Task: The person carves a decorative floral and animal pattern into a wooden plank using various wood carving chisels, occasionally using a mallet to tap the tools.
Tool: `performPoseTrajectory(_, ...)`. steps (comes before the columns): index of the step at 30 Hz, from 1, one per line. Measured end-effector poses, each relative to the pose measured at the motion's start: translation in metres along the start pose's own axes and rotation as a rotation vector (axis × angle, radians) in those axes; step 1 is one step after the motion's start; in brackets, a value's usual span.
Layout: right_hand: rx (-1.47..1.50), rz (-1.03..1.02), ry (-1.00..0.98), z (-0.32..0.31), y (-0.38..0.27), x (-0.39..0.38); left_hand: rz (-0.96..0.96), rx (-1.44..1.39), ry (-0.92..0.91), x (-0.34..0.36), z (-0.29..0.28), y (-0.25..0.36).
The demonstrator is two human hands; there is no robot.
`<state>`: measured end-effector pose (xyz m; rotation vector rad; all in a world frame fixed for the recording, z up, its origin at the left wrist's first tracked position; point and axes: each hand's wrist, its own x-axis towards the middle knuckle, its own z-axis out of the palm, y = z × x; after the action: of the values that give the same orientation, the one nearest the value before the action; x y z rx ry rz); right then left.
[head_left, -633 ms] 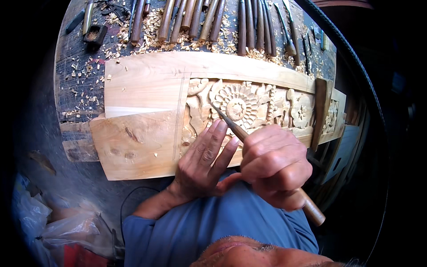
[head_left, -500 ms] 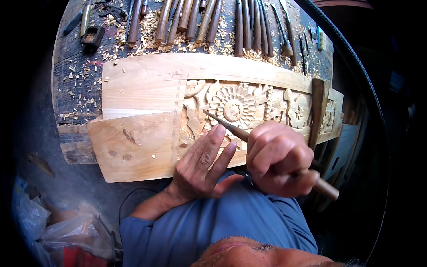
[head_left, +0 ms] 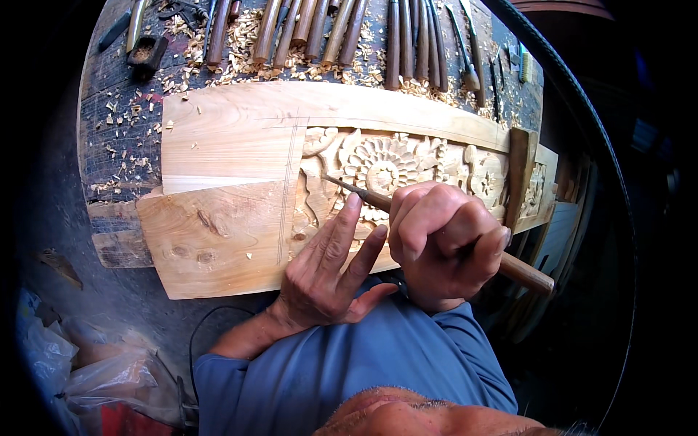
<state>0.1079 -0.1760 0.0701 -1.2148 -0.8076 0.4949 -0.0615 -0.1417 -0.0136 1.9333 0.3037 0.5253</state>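
Note:
A long pale wooden board (head_left: 225, 138) lies across the bench, its right part carved in relief with a round flower (head_left: 382, 174) and leaves. My right hand (head_left: 447, 243) is wrapped round the wooden handle of a carving chisel (head_left: 527, 275). The chisel slants up and left, its thin blade tip at the carving just left of the flower. My left hand (head_left: 327, 265) rests along the board's near edge, fingers stretched out and spread. Its index fingertip touches the chisel's shank from below.
Several wooden-handled chisels (head_left: 318, 29) lie in rows along the far side of the bench among wood shavings (head_left: 240, 51). A dark wooden bar (head_left: 521, 178) crosses the board at right. A small dark box (head_left: 147, 54) sits far left. Plastic bags (head_left: 109, 374) lie on the floor at lower left.
My right hand has moved a little left and turned, and the chisel's tip has slid slightly up and left over the carving. My left hand has barely shifted.

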Motion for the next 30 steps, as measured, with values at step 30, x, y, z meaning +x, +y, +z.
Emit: performPoseTrajectory(30,0.266,-0.297,0.126,0.009,0.047,-0.08,0.138,0.101,-0.06,0.01,-0.011,0.009)
